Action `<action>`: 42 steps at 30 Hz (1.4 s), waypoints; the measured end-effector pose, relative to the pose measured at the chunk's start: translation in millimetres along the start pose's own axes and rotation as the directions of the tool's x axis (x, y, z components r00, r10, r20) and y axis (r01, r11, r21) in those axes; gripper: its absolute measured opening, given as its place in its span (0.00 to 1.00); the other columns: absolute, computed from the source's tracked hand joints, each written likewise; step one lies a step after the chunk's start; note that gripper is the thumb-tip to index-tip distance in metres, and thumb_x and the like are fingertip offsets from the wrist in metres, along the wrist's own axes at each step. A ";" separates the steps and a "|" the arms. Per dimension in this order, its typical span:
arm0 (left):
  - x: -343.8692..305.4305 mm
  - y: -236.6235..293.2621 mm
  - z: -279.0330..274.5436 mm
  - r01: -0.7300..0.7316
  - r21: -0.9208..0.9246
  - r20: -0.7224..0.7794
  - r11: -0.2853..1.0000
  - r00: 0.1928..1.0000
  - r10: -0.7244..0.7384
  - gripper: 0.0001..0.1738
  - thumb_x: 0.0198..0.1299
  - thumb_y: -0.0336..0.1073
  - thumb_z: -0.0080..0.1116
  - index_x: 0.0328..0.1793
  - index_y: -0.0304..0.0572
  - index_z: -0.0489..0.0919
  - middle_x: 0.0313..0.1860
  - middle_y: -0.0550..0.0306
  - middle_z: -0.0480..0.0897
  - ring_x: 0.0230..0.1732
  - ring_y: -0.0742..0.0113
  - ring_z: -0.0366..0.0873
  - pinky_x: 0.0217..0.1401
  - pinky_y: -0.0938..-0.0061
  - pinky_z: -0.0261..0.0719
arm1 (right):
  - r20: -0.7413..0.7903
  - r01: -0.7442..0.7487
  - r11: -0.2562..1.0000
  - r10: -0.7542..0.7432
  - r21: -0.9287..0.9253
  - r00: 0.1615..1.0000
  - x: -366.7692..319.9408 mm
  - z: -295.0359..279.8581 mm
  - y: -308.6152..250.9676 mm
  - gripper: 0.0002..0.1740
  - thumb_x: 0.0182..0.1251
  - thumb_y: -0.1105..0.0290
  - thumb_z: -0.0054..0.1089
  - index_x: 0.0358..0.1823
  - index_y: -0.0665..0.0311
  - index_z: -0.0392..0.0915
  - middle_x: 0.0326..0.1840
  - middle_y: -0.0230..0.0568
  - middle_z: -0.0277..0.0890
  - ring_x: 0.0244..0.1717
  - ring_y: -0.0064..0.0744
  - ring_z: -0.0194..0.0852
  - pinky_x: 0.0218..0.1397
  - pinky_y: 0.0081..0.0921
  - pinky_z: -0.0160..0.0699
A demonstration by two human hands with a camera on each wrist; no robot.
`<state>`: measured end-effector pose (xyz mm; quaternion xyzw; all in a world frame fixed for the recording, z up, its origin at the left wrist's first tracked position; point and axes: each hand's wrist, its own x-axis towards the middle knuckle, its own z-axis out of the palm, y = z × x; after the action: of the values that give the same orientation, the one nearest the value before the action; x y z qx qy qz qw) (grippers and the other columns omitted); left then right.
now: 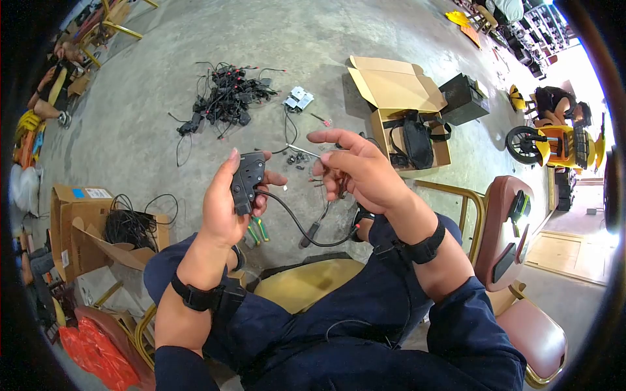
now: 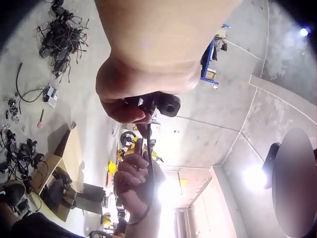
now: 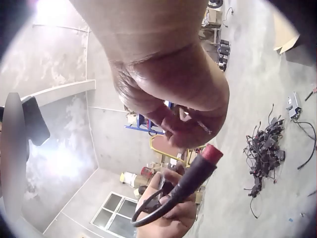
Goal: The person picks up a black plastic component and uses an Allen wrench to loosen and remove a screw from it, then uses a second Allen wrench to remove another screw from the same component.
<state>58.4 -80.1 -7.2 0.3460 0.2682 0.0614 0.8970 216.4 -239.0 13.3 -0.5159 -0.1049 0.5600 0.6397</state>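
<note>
Left hand (image 1: 222,207) around black cabled box (image 1: 246,186)

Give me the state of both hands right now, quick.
Left hand: closed, holding a black box.
Right hand: closed, pinching a thin metal rod.

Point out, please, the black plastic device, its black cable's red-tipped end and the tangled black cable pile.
Black plastic device (image 1: 246,184): head view, broad face.
Red-tipped cable end (image 3: 193,176): right wrist view, black sleeve.
Tangled black cable pile (image 1: 228,98): head view, middle.
</note>
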 end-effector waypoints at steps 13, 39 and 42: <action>-0.2 0.0 0.7 -0.020 0.024 -0.012 1.000 1.000 0.020 0.28 0.67 0.55 0.34 0.55 0.36 0.70 0.35 0.43 0.81 0.20 0.77 0.70 0.18 0.84 0.67 | 0.346 0.118 0.971 -0.185 0.206 0.920 -3.5 -0.3 -4.6 0.32 0.55 0.87 0.41 0.66 0.75 0.56 0.64 0.58 0.61 0.66 0.45 0.61 0.65 0.38 0.66; -0.6 -6.1 6.3 0.005 0.142 -0.034 0.990 0.999 0.000 0.27 0.68 0.53 0.34 0.55 0.36 0.70 0.35 0.45 0.81 0.20 0.77 0.69 0.19 0.84 0.66 | 0.245 0.275 0.961 -0.262 -0.019 0.933 3.3 4.0 16.4 0.10 0.60 0.79 0.58 0.41 0.70 0.69 0.36 0.37 0.72 0.39 0.27 0.76 0.45 0.29 0.80; -0.5 -6.3 7.0 0.001 0.166 -0.031 0.986 1.000 0.004 0.27 0.68 0.53 0.34 0.55 0.37 0.71 0.35 0.45 0.81 0.20 0.77 0.69 0.19 0.84 0.66 | 0.160 0.267 0.938 -0.235 -0.220 0.959 -2.1 7.6 7.7 0.09 0.67 0.70 0.52 0.40 0.70 0.69 0.36 0.38 0.72 0.37 0.28 0.76 0.43 0.30 0.79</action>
<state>61.1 -89.2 -6.8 0.4187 0.2861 0.0450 0.8607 205.5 -237.8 11.6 -0.5335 -0.2785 0.4898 0.6308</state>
